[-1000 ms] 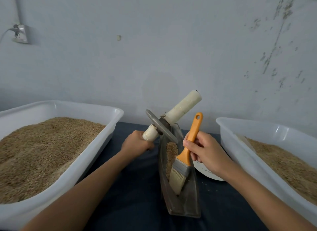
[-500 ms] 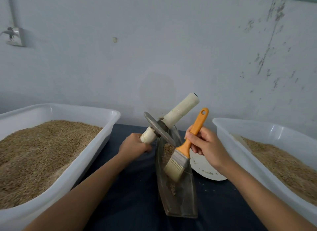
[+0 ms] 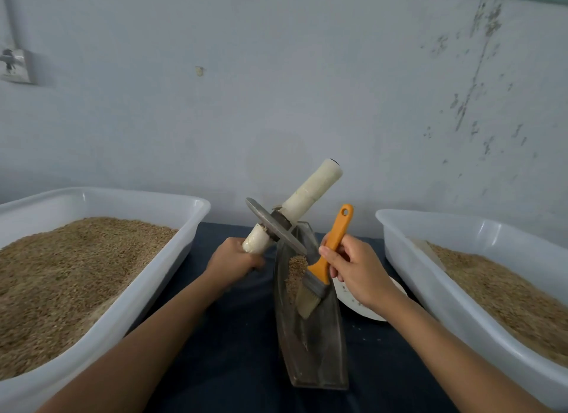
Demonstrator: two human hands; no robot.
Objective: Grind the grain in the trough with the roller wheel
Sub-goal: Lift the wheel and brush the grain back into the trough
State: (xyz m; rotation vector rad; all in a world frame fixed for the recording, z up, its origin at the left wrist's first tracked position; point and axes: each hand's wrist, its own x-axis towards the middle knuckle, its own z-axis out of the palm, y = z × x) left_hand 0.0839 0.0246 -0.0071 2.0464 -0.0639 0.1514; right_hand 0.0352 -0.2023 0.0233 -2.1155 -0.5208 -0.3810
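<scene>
Far left: white tub (image 3: 159, 277) filled with brown grain, resting on the dark table (image 3: 233, 351). Left hand (image 3: 232, 260) wrapped around the near handle of the roller wheel (image 3: 275, 228); wheel raised and tilted above the far end of the trough (image 3: 310, 345), other handle pointing up and to the right. Trough lies lengthwise at centre; small pile of grain (image 3: 295, 269) in its far half. Right hand (image 3: 358, 271) pinches the orange handle of a brush (image 3: 322, 271); bristles down inside the trough, just beside the pile. White plate (image 3: 365, 312) behind the right wrist. Far right: second tub (image 3: 455, 289) of grain.
</scene>
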